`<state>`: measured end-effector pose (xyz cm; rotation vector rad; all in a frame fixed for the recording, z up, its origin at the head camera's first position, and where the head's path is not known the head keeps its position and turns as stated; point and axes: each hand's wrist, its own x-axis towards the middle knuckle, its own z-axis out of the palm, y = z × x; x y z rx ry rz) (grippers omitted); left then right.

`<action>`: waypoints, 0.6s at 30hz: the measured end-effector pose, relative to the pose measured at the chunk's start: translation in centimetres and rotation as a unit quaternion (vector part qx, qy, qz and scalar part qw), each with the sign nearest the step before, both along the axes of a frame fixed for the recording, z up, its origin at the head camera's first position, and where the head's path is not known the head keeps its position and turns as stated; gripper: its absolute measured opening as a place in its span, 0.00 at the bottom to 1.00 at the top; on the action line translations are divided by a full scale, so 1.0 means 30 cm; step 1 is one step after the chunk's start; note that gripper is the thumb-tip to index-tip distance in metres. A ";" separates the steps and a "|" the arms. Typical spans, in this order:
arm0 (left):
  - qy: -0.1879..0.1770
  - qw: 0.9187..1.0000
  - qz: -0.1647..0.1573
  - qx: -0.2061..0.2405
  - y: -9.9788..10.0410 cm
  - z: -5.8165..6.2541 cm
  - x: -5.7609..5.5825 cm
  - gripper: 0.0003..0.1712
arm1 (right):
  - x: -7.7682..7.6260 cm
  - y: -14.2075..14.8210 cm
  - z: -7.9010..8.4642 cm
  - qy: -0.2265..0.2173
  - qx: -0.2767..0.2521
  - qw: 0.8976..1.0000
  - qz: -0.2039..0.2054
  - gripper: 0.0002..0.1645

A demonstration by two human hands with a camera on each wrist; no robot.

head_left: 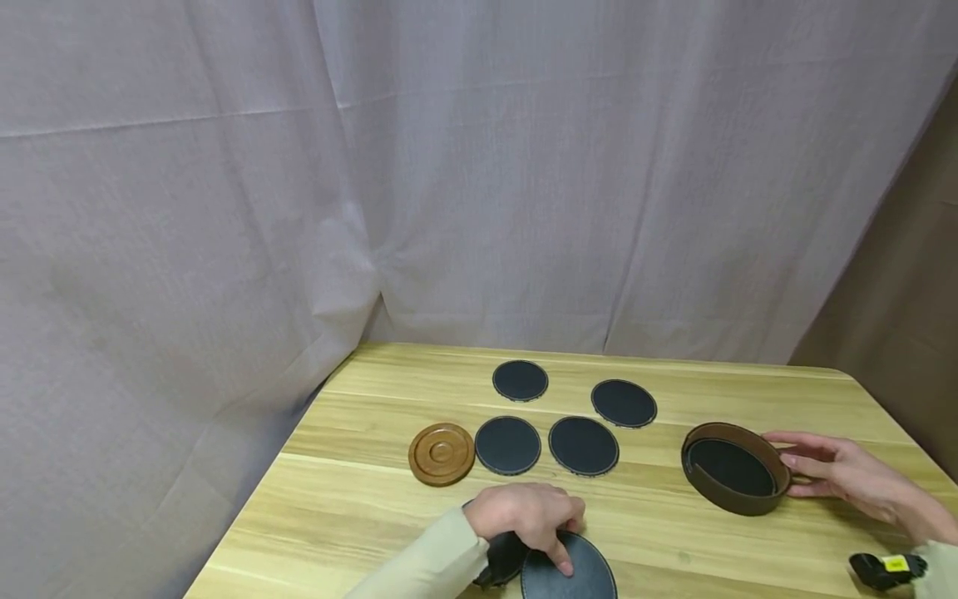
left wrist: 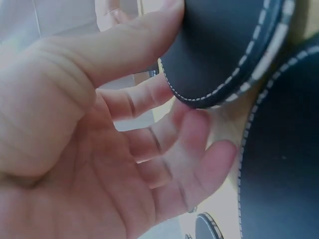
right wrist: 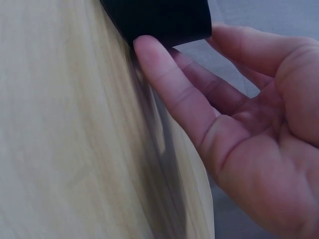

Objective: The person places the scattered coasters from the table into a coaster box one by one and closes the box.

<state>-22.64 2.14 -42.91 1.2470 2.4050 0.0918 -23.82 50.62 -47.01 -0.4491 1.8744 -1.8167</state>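
My left hand [head_left: 527, 513] pinches a round black coaster [head_left: 575, 574] with pale edge stitching, at the table's near edge. The left wrist view shows the thumb on its face and fingers at its edge. Beside it there lies a second stitched black coaster [left wrist: 284, 149], mostly hidden under the hand in the head view. At the right, my right hand [head_left: 853, 476] grips a shallow round brown holder [head_left: 737, 501] by its outer side. Its inside bottom shows black. In the right wrist view, the holder's dark wall [right wrist: 164, 22] has a fingertip at its lower edge and the thumb at the other.
Two black coasters, one left [head_left: 507, 446] and one right [head_left: 584, 446], lie mid-table, with two more behind, a left one [head_left: 520, 380] and a right one [head_left: 624, 403]. A ringed wooden coaster [head_left: 441, 454] lies at the left. Grey curtain [head_left: 509, 208] hangs behind the table.
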 end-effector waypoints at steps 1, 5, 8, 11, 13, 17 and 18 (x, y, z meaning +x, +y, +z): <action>-0.002 1.000 -0.004 0.003 0.002 0.002 0.000 0.20 | 0.000 0.001 -0.002 0.000 0.000 1.000 0.000 0.30; -0.032 0.999 -0.022 0.017 0.009 0.014 -0.008 0.13 | 0.003 0.004 -0.007 -0.002 -0.006 1.000 0.002 0.30; -0.061 0.997 -0.045 0.026 0.017 0.026 -0.020 0.07 | 0.004 0.003 -0.009 -0.006 -0.008 1.000 0.004 0.30; -0.084 0.994 -0.063 0.038 0.026 0.038 -0.037 0.03 | 0.002 0.000 -0.009 -0.007 -0.003 1.000 -0.001 0.29; -0.105 0.990 -0.072 0.053 0.033 0.047 -0.050 0.03 | 0.001 0.000 -0.008 -0.007 0.000 1.000 -0.003 0.29; -0.120 0.984 -0.090 0.093 0.042 0.059 -0.073 0.04 | -0.001 0.000 -0.004 -0.001 0.001 1.000 -0.001 0.28; -0.117 0.984 -0.092 0.102 0.045 0.063 -0.077 0.04 | -0.001 0.000 -0.003 -0.004 0.004 1.000 -0.001 0.28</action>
